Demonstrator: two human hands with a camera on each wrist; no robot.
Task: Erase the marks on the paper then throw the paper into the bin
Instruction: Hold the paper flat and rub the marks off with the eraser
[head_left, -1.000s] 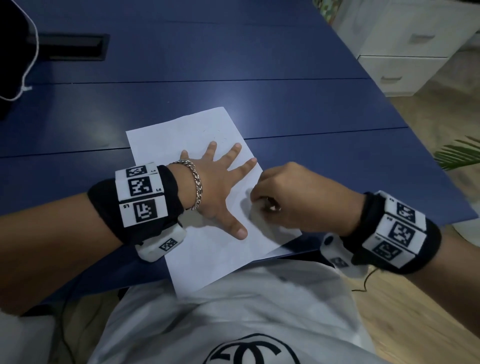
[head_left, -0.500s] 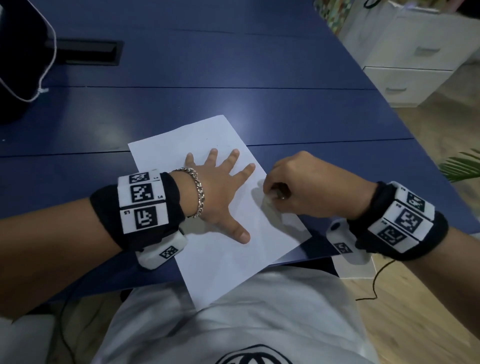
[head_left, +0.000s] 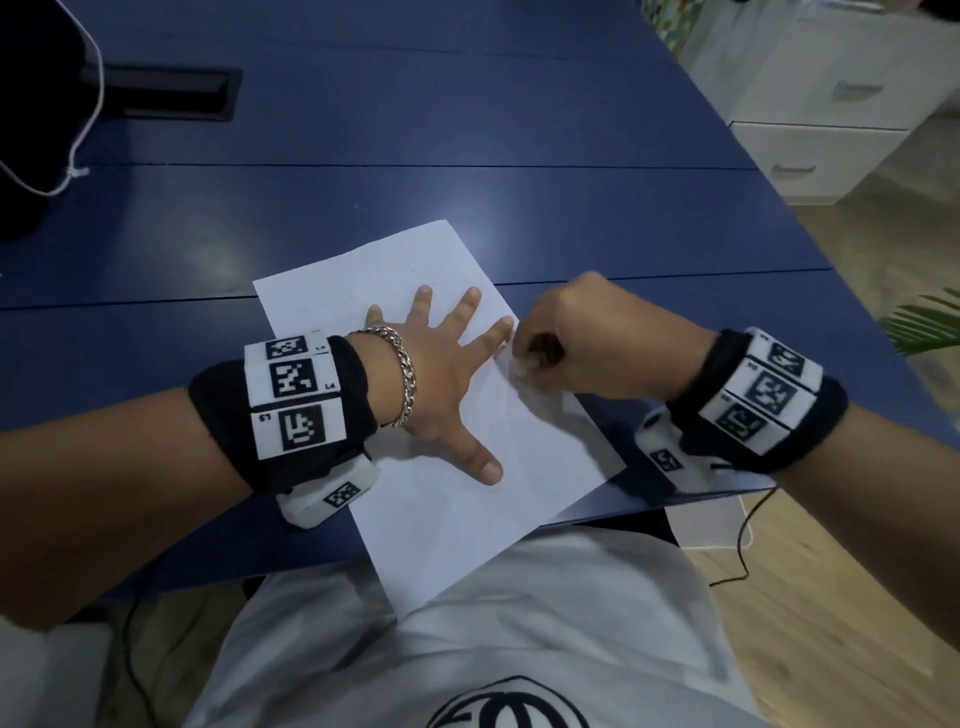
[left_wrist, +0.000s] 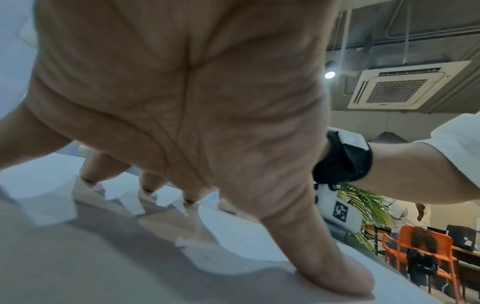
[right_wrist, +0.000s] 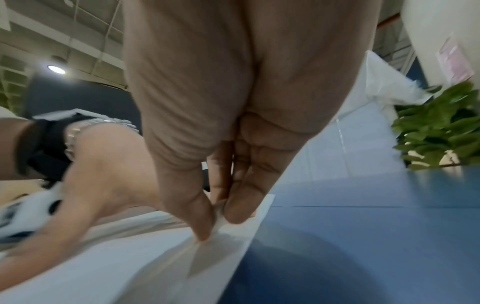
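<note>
The white paper (head_left: 457, 499) lies flat on the blue bench (head_left: 467, 130), close to the person, with its near end sticking out past the bench edge. The left hand (head_left: 441, 384) is spread wide, all 5 fingers straight, pressing the paper down so it does not slide. The right hand (head_left: 587, 343) is curled up at the paper's right edge, and its thumb and fingers pinch a small white eraser (head_left: 522, 364) against the sheet. This looks like the rubbing-out step, not yet finished. I see no clear marks; they are too faint to tell. Next, the right hand needs short, gentle rubs while the left hand holds firm, so the thin paper does not wrinkle or tear. No bin shows.
</note>
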